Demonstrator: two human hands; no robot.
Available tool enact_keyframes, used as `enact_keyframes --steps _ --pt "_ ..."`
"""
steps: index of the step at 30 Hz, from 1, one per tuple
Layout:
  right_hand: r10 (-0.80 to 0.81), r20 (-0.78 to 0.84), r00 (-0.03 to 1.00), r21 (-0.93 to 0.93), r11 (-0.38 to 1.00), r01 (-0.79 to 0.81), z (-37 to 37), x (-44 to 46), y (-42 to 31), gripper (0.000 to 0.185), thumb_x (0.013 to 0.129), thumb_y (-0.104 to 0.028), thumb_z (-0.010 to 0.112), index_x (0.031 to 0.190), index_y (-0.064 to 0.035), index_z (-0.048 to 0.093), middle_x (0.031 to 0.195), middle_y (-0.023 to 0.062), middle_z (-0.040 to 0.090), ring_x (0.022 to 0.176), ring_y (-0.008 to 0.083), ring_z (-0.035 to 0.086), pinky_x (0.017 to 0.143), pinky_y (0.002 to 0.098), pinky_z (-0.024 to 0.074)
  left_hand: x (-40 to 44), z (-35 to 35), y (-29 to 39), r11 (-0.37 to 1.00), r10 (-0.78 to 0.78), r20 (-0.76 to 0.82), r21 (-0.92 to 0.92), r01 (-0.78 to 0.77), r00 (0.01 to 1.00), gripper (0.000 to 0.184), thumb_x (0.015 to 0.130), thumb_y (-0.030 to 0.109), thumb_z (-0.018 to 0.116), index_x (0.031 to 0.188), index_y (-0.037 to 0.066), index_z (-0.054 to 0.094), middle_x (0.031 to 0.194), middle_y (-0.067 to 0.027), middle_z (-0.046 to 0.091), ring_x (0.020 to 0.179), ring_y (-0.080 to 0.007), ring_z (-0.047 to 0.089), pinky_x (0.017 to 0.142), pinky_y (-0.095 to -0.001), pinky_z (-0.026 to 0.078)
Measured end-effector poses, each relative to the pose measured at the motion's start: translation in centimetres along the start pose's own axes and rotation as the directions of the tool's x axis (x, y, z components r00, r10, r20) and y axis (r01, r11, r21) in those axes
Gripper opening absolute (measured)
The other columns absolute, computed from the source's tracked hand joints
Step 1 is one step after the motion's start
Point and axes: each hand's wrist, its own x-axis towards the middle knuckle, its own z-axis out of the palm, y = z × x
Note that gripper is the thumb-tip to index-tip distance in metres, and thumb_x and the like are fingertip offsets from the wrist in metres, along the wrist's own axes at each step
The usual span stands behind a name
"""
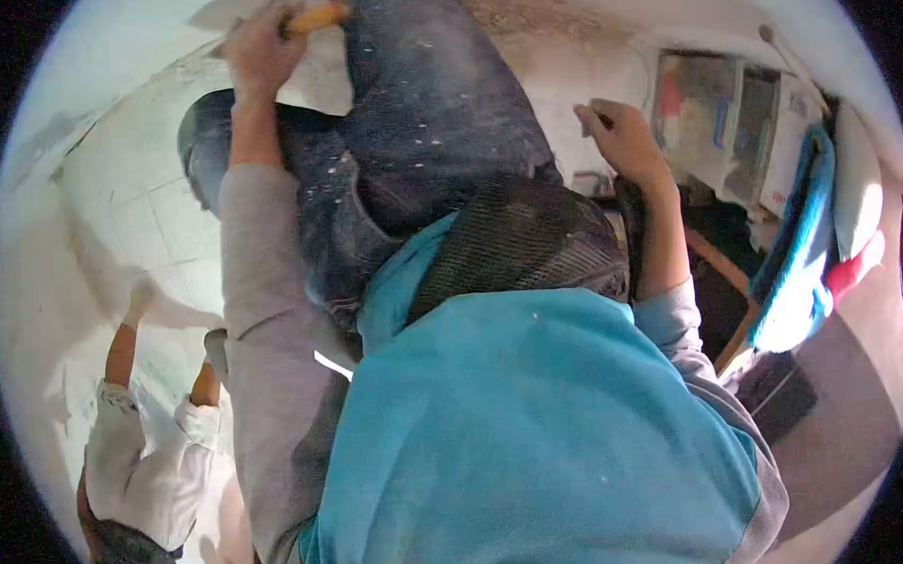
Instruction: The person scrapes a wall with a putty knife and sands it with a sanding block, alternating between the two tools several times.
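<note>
My left hand (264, 50) is closed around a tool with an orange handle (318, 17), close to the pale wall (135, 49) at the top left. The tool's working end is hidden or blurred, so its kind does not show. My right hand (624, 142) hangs in the air beside my leg, fingers curled, and no object shows in it. Dark blue jeans with white specks (435, 94) cover my bent legs between the two hands.
At the lower left, another person in light clothing (145, 472) reaches toward the whitish tiled surface (176, 217). A blue fluffy cloth (794, 250) and a white cushion-like thing (856, 183) hang at the right. Behind them stands a glass-fronted cabinet or window (709, 114).
</note>
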Motion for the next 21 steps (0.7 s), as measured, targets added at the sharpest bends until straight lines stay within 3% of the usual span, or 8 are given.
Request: enact_keyframes --steps 1,3,5,8,10,14,18,21 --pt "0.058 0.022 0.998 0.005 0.998 -0.058 0.2 0.3 1.0 0.041 0.097 -0.030 0.057 0.079 0.0058 0.058 0.065 0.0138 0.052 0.065 0.0157 0.048 0.063 0.0351 0.0421 0.1 -0.3 0.2 0.996 0.071 -0.051 -0.051 -0.073 0.996 0.026 0.073 0.025 0.070 0.099 0.021 0.069 0.084 -0.0054 0.069 0.077 -0.0335 0.065 0.073 -0.0449 0.051" --pt "0.072 0.037 0.997 -0.043 0.997 -0.070 -0.3 0.7 0.1 0.041 0.096 -0.034 0.056 0.080 0.0037 0.062 0.073 0.0220 0.061 0.066 0.0317 0.058 0.065 0.0418 0.0448 0.7 -2.5 2.1 0.998 0.024 0.042 -0.055 -0.022 0.999 0.021 0.073 0.023 0.070 0.094 0.021 0.070 0.081 -0.0051 0.068 0.075 -0.0322 0.065 0.072 -0.0431 0.050" --pt "-0.008 -0.010 1.000 -0.018 1.000 0.007 0.1 1.1 1.2 0.041 0.096 -0.033 0.055 0.081 0.0041 0.061 0.072 0.0216 0.059 0.063 0.0289 0.054 0.065 0.0409 0.0438 0.4 -2.0 2.6 0.974 0.011 -0.143 -0.222 -0.043 0.990 0.016 0.072 0.022 0.070 0.089 0.019 0.069 0.079 -0.0045 0.066 0.072 -0.0316 0.064 0.071 -0.0418 0.049" --pt "0.010 -0.026 1.000 -0.013 1.000 -0.010 -0.2 1.1 -0.2 0.040 0.097 -0.032 0.056 0.081 0.0044 0.059 0.069 0.0185 0.057 0.063 0.0269 0.052 0.065 0.0384 0.0436 1.1 -3.5 2.9 0.998 -0.040 -0.171 -0.047 0.032 0.984 0.016 0.064 0.020 0.072 0.079 0.017 0.066 0.076 -0.0021 0.064 0.068 -0.0260 0.063 0.067 -0.0374 0.047" --pt "-0.011 -0.023 1.000 0.014 1.000 0.011 -0.4 1.8 -1.8 0.038 0.096 -0.030 0.057 0.081 0.0045 0.058 0.069 0.0172 0.057 0.063 0.0262 0.052 0.065 0.0374 0.0436 1.9 -4.9 2.8 0.982 -0.115 -0.249 -0.174 0.073 0.962 0.022 0.062 0.020 0.073 0.084 0.018 0.069 0.076 -0.0031 0.065 0.069 -0.0264 0.063 0.069 -0.0385 0.047" --pt "-0.277 -0.401 0.873 -0.089 0.960 0.264 -2.5 1.7 -7.6 0.018 0.092 -0.016 0.063 0.088 0.0013 0.065 0.081 0.0130 0.063 0.073 0.0241 0.058 0.071 0.0346 0.0466 2.6 -10.0 2.2 0.964 -0.216 -0.543 -0.249 0.090 0.812 0.020 0.079 0.025 0.076 0.072 0.011 0.063 0.062 -0.0056 0.059 0.057 -0.0247 0.058 0.063 -0.0353 0.045" --pt "-0.503 -0.263 0.824 0.012 0.852 0.524 -2.1 3.9 -14.2 0.012 0.089 -0.013 0.067 0.096 -0.0034 0.070 0.090 0.0097 0.065 0.077 0.0194 0.058 0.074 0.0294 0.0469 2.1 -15.7 3.9 0.879 -0.431 -0.290 -0.348 0.326 0.855 0.026 0.083 0.033 0.076 0.076 0.010 0.066 0.059 -0.0055 0.057 0.053 -0.0248 0.053 0.061 -0.0341 0.045" --pt "-0.703 -0.025 0.711 0.015 0.711 0.704 0.6 4.6 -17.0 0.015 0.087 -0.021 0.066 0.091 -0.0072 0.071 0.087 0.0082 0.065 0.080 0.0277 0.062 0.074 0.0371 0.0498 0.9 -18.5 6.8 0.951 -0.228 -0.024 -0.218 0.217 0.973 0.021 0.076 0.028 0.079 0.081 0.011 0.069 0.063 -0.0038 0.062 0.055 -0.0246 0.055 0.064 -0.0350 0.045"
